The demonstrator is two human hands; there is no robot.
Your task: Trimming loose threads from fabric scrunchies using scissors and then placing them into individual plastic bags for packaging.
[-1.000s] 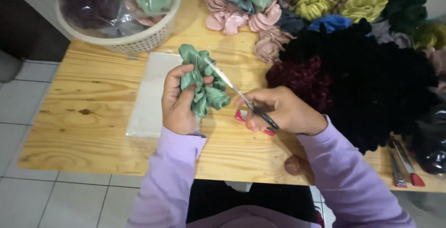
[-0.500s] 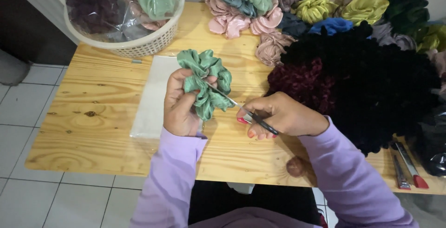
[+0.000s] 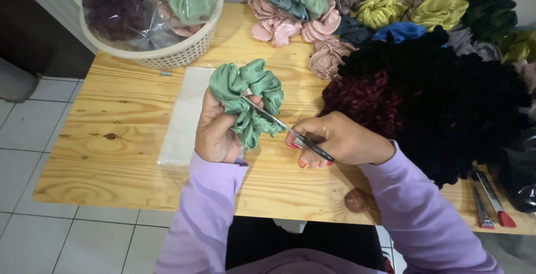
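1. My left hand has its fingers closed round a sage-green satin scrunchie, held up over the pale wooden tabletop.
2. My right hand, at three o'clock of it, grips slim black-handled scissors, blades reaching into the folds.
3. I judge the tips could snag or nick the satin, since they sit against the gathered cloth.
4. The scrunchie looks glossy, bunched and deeply ruffled.
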